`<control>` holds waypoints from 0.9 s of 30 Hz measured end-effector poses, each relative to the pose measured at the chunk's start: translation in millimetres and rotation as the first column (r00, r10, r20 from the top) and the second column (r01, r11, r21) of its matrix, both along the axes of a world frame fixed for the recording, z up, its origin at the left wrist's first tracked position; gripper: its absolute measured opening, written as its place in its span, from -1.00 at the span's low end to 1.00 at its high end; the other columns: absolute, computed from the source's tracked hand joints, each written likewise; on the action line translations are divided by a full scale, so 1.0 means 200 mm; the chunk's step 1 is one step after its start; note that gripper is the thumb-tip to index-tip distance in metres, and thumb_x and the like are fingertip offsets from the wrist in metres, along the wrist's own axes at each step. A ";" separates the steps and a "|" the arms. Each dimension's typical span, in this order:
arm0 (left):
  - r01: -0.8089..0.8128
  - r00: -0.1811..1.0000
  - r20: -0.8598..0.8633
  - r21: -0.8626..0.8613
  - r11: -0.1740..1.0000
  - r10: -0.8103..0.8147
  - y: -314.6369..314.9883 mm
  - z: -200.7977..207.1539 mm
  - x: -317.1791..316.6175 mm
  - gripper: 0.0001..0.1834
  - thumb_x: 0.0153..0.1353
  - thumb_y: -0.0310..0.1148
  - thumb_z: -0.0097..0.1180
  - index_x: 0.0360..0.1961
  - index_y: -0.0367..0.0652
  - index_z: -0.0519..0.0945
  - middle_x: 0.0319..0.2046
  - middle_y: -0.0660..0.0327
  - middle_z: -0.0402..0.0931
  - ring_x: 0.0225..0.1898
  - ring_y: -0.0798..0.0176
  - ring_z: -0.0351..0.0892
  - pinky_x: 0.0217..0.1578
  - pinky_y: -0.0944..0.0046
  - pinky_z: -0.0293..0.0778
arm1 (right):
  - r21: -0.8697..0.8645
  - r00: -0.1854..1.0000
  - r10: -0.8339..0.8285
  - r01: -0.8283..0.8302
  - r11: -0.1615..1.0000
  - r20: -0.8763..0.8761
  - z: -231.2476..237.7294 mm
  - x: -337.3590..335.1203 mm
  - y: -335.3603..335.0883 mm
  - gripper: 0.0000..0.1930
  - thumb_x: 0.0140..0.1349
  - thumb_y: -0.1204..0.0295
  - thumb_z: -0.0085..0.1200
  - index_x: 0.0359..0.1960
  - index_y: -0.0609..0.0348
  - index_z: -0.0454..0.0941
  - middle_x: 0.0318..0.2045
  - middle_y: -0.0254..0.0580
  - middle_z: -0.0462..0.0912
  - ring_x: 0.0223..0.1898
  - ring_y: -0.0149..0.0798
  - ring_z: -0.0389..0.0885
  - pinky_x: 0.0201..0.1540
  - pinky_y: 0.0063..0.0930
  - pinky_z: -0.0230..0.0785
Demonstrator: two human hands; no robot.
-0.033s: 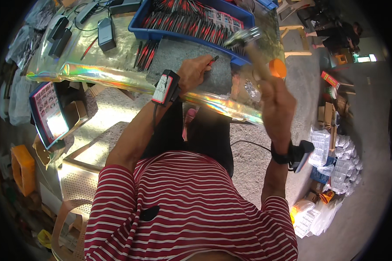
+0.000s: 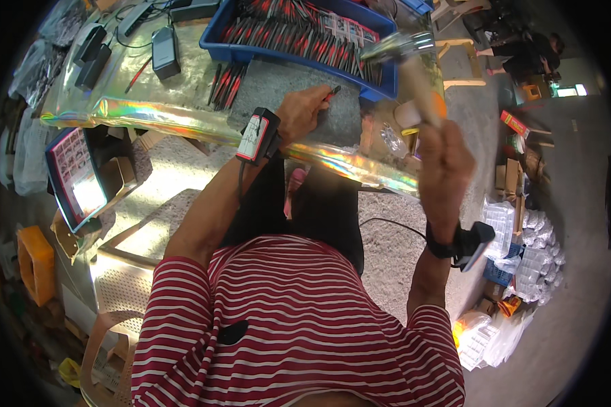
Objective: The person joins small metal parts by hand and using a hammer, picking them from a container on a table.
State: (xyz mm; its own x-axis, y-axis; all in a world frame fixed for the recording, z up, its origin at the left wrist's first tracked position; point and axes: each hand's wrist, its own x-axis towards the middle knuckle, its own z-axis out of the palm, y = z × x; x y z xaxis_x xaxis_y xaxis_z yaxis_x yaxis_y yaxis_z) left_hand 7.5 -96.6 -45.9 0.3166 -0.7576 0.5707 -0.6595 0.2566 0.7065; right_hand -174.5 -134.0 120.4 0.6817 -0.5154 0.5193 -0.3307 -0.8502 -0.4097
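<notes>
My left hand [image 2: 303,114] rests over a grey slab [image 2: 265,85] at the table's front edge. Its fingers are closed on a slim red-and-black piece [image 2: 331,93], whose tip pokes out on the right; its exact kind is too small to tell. Raised to the right of the slab, my right hand [image 2: 447,166] grips the wooden handle of a hammer [image 2: 422,91]. The hammer's metal head, smeared by motion, is in front of the right end of a blue tray [image 2: 292,59]. Many similar red-and-black pieces [image 2: 285,44] fill that tray.
Left of the slab lies a small bunch of red-and-black pieces [image 2: 229,87]. A grey box-shaped device [image 2: 165,53] and cables are farther left. An orange round object [image 2: 440,103] is partly behind the hammer handle. A plastic chair [image 2: 119,292] stands at left; a person [image 2: 529,54] is far right.
My right hand and the hammer have shifted to the right, and the hammer head now sits a little higher. My left hand stays on the slab with its piece.
</notes>
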 end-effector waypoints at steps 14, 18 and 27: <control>0.018 1.000 0.023 -0.025 1.000 -0.018 0.00 0.02 0.00 -0.81 -0.14 -0.72 -0.01 -0.48 -0.29 0.31 -0.60 0.08 0.36 -0.63 0.15 0.42 -0.64 0.29 0.31 | -0.031 0.996 -0.021 0.024 0.999 0.084 -0.03 0.02 0.03 -0.87 0.15 0.43 -0.12 -0.42 0.23 0.41 -0.71 -0.31 0.38 -0.68 -0.46 0.35 -0.66 -0.59 0.15; 0.025 1.000 -0.012 -0.015 1.000 -0.026 0.00 0.02 0.00 -0.80 -0.15 -0.74 -0.01 -0.48 -0.30 0.31 -0.60 0.07 0.37 -0.65 0.16 0.41 -0.64 0.30 0.30 | -0.086 0.990 0.028 -0.016 0.996 0.137 -0.18 0.00 0.00 -0.88 0.06 0.49 -0.02 -0.38 0.27 0.38 -0.63 -0.08 0.45 -0.68 -0.14 0.43 -0.65 -0.40 0.24; 0.015 1.000 0.014 0.033 0.999 -0.015 0.00 0.05 -0.01 -0.83 -0.13 -0.69 -0.01 -0.49 -0.29 0.30 -0.58 0.01 0.36 -0.62 0.07 0.40 -0.61 0.26 0.29 | 0.281 0.992 -0.111 0.090 0.955 0.058 -0.39 -0.02 -0.05 -0.86 0.16 0.44 -0.17 -0.43 0.27 0.36 -0.75 -0.40 0.26 -0.71 -0.55 0.18 -0.69 -0.63 0.01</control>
State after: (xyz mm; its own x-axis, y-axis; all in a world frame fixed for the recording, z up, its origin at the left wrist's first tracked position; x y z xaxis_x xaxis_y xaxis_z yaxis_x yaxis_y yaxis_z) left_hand 6.2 -95.6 -36.6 0.2972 -0.7805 0.5500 -0.6656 0.2436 0.7054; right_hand -177.8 -143.2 42.2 0.5851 -0.7101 0.3916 -0.3695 -0.6634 -0.6507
